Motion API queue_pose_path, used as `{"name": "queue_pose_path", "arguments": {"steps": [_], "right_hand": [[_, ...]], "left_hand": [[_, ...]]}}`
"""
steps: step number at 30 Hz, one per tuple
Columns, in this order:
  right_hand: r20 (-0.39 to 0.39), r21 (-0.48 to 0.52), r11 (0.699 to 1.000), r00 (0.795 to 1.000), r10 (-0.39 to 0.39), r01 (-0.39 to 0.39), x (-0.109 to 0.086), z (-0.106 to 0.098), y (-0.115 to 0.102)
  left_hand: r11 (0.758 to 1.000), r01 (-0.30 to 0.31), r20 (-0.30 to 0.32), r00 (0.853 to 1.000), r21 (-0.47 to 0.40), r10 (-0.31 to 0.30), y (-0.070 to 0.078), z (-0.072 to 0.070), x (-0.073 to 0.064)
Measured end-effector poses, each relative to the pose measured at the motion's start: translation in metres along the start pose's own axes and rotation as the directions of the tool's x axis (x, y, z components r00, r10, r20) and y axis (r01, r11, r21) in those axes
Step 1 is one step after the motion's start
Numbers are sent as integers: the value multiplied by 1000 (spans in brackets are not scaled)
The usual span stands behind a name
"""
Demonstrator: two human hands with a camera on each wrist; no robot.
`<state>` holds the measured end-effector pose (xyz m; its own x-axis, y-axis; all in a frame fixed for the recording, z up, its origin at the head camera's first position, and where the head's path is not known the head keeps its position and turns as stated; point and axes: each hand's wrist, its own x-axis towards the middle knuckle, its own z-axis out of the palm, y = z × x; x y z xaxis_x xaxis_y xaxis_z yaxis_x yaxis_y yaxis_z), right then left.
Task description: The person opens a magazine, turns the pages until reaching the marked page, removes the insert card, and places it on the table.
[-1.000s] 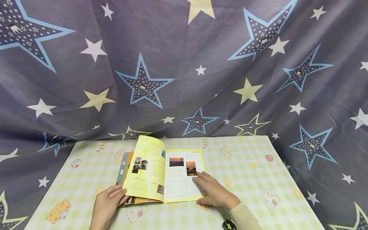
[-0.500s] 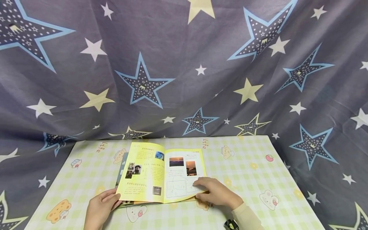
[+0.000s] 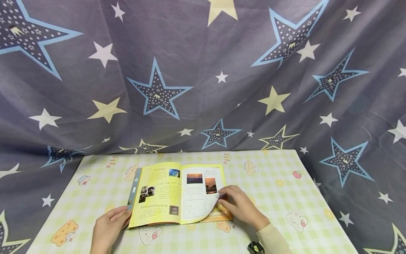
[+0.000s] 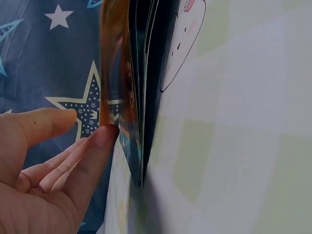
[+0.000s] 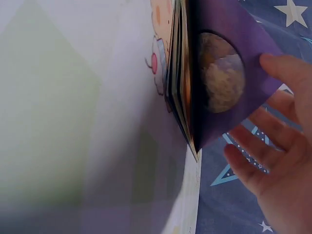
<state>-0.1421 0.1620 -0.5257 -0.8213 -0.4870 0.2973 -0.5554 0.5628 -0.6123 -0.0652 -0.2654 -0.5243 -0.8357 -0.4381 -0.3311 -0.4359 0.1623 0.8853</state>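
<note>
An open picture magazine (image 3: 157,195) with yellow-edged pages lies on the table. My left hand (image 3: 109,225) is at its lower left corner. In the left wrist view the index fingertip (image 4: 108,132) touches the edge of a page, while the thumb is apart from it. With thumb and fingers, my right hand (image 3: 243,208) pinches the right-hand page (image 3: 194,197) near its outer edge. That page curls up at the lower corner, baring an orange page (image 3: 219,216) below. Its purple underside (image 5: 258,36), with a round picture, shows in the right wrist view.
A green-checked tablecloth (image 3: 276,197) with cartoon prints covers the table. Behind and at the sides hangs a dark curtain (image 3: 196,84) with stars. A small black object (image 3: 253,247) sits by the right sleeve.
The left page has come down flat to the left, and my left hand has let go of it. My right hand has taken the right page's edge and raised its lower corner.
</note>
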Motion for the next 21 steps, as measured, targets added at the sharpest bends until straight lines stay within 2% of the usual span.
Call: {"name": "queue_pose_path", "arguments": {"steps": [4,8,14,17,21], "right_hand": [[-113,-23,997,991,-72,70,2,2,0],[-164,-27,994,981,-105,102,5,3,-1],[-181,-1,993,976,-120,121,9,8,-3],[-182,64,989,976,-117,131,12,11,-7],[-147,142,982,983,-107,128,16,14,-13]], "left_hand": [[997,-35,-37,999,65,38,3,0,0],[997,-57,-41,997,53,59,7,4,0],[998,-68,-8,998,13,68,19,18,-3],[997,-78,32,997,18,77,25,26,-5],[992,-129,106,986,-12,130,34,40,-9]]}}
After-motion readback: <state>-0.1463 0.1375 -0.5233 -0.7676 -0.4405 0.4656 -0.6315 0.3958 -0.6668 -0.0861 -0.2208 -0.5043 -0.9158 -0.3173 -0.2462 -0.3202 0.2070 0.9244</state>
